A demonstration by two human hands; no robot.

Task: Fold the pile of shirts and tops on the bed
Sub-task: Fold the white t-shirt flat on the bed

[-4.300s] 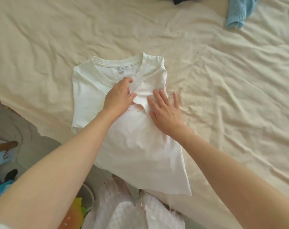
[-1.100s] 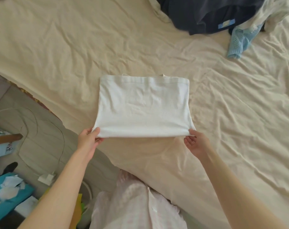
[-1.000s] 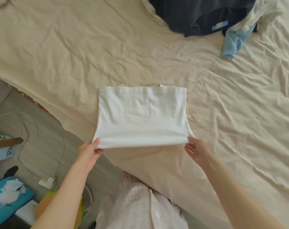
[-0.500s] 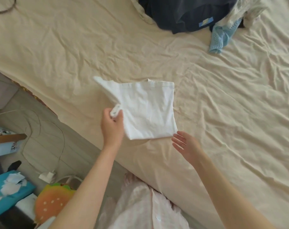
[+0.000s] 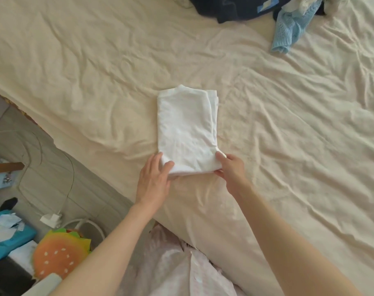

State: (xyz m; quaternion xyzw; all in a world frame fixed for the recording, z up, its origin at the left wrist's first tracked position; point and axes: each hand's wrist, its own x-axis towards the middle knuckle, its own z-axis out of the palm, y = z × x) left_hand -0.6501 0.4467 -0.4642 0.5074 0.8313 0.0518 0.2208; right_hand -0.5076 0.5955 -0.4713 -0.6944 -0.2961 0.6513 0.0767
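Since the shirt [image 5: 186, 129] is folded small near the bed's [image 5: 96, 60] front edge, the left hand [image 5: 153, 181] and right hand [image 5: 230, 169] are pinching its near corners, probably squaring it

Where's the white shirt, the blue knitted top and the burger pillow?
white shirt [image 5: 186, 129], head view, middle of folded top layer
blue knitted top [image 5: 288, 28], head view, knit body
burger pillow [image 5: 56, 255], head view, orange bun
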